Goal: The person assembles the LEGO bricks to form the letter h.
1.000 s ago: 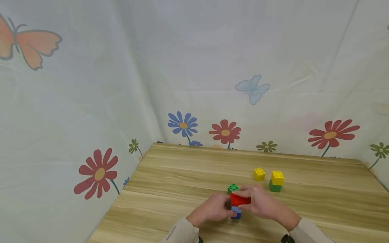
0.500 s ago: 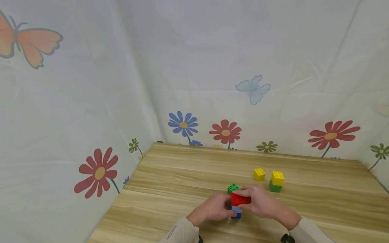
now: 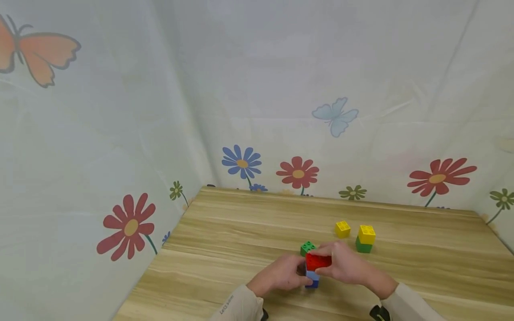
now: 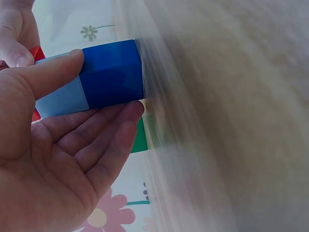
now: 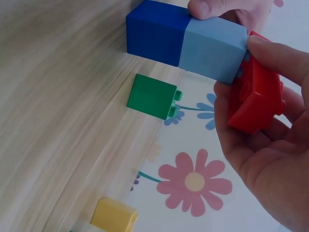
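My left hand [image 3: 281, 273] grips an upright stack with thumb and fingers: a dark blue brick [image 5: 157, 36] at the bottom and a light blue brick [image 5: 212, 50] above it. In the left wrist view the thumb lies across the seam side of the light blue brick. My right hand [image 3: 347, 264] pinches a longer red brick [image 5: 256, 99] between thumb and fingers. The red brick sits tilted at the light blue brick's studs, some of which show, and its hollow underside juts out to the right. Just behind the stack stands a green brick [image 3: 308, 248].
Farther back on the wooden table [image 3: 249, 223] is a single yellow brick [image 3: 342, 229]. To its right, another yellow brick [image 3: 367, 233] is stacked on a green one [image 3: 363, 247]. A flower-printed cloth [image 3: 257, 89] hangs behind and to the left of the table.
The red brick has tipped slightly in the right hand over the light blue brick. Both hands and the other bricks stay almost where they were.
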Demonstrator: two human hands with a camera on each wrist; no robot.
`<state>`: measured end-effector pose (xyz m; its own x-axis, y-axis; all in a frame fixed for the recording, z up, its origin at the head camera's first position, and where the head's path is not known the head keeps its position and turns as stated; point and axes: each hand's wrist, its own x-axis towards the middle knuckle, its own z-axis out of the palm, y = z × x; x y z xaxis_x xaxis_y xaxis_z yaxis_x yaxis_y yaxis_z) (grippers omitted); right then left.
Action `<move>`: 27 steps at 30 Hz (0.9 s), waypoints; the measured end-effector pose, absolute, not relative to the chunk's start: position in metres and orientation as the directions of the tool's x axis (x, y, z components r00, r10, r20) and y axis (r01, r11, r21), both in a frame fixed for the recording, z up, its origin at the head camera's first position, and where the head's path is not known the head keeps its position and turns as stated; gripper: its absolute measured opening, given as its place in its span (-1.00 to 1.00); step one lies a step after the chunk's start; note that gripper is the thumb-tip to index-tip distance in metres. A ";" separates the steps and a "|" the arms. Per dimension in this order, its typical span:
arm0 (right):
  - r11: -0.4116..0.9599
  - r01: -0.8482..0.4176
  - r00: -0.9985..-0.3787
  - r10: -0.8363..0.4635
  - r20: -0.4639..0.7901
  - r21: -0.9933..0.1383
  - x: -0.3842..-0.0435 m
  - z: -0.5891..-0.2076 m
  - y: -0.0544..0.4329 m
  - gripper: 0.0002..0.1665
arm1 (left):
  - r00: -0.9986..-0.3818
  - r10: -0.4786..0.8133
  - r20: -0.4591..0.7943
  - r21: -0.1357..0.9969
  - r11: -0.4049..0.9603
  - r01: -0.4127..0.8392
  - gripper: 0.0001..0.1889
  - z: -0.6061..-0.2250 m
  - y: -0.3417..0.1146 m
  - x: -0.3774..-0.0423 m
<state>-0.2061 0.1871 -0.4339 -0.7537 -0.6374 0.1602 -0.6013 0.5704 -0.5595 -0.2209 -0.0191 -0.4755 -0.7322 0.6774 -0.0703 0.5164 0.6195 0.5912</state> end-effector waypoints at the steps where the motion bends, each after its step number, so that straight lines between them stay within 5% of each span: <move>1: 0.574 -0.600 -0.756 -0.636 0.158 -0.557 -0.206 -0.434 0.187 -0.52 | -0.732 0.677 -0.074 0.593 0.620 0.513 -0.69 -0.474 -0.019 -0.221; 10: 0.620 -0.641 -0.746 -0.641 0.180 -0.452 -0.201 -0.432 0.183 -0.53 | -0.732 0.679 -0.055 0.576 0.621 0.532 -0.67 -0.474 -0.019 -0.221; 27: 0.632 -0.606 -0.777 -0.600 0.189 -0.483 -0.198 -0.442 0.187 -0.53 | -0.743 0.667 -0.061 0.594 0.622 0.510 -0.69 -0.476 -0.018 -0.220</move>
